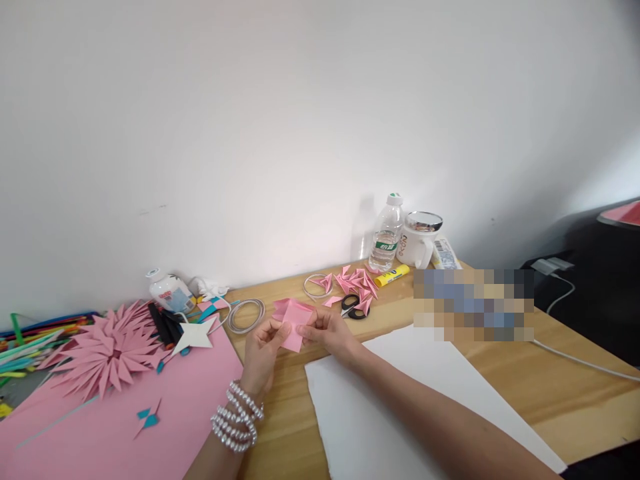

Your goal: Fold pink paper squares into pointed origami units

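Between my two hands is a small folded piece of pink paper (294,323), held up over the wooden table. My left hand (265,340), with a pearl bracelet (236,417) wound several times around the wrist, pinches its left side. On the right side, my right hand (325,330) grips the same paper between thumb and fingers. Other pink paper (284,307) shows just behind it; whether that is joined to the held piece I cannot tell. Close beyond my right hand lie black-handled scissors (357,307) and several folded pink paper pieces (353,281).
A yellow glue stick (393,276), a water bottle (386,237) and a white mug (417,247) stand or lie by the wall. White paper (390,407) lies under my right forearm. At left, a pink paper flower (113,353) and white star (195,335) rest near pink sheets (185,420).
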